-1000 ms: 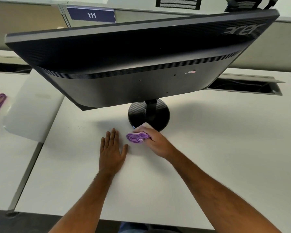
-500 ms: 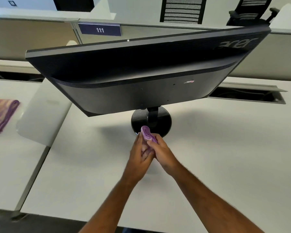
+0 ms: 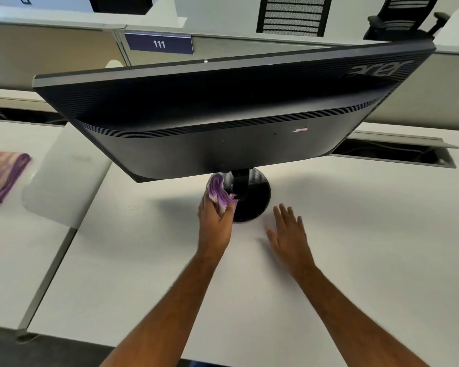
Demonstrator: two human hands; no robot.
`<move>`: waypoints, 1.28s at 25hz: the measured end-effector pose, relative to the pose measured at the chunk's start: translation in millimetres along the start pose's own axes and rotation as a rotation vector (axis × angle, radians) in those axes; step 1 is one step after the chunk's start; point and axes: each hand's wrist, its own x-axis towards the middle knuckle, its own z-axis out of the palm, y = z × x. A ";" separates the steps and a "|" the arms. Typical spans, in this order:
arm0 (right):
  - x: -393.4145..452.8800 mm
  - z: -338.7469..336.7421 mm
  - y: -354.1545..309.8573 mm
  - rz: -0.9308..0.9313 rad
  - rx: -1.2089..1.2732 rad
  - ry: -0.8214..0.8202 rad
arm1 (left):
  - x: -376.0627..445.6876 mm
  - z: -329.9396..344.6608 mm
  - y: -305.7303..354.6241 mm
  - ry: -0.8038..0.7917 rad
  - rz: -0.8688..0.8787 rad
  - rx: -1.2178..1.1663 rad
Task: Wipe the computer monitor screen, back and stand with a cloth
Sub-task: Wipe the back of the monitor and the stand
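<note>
Gripping a bunched purple cloth [image 3: 219,193], the left hand [image 3: 214,221] holds it against the monitor stand [image 3: 245,193]; the right hand [image 3: 289,234] rests flat, fingers spread, on the desk [image 3: 355,234].

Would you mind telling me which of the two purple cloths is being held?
The bunched purple cloth by the black monitor stand, gripped by the left hand; the other folded purple cloth lies untouched at far left.
</note>
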 end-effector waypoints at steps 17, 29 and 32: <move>-15.7 24.4 20.1 0.057 -0.245 -0.061 | 19.0 51.7 24.3 -0.029 -0.146 -0.073; -16.5 24.8 20.7 0.051 -0.225 -0.044 | 45.6 50.3 27.2 -0.004 -0.177 0.053; -16.4 24.5 20.1 0.052 -0.216 -0.048 | 51.8 45.5 13.8 -0.072 -0.156 0.319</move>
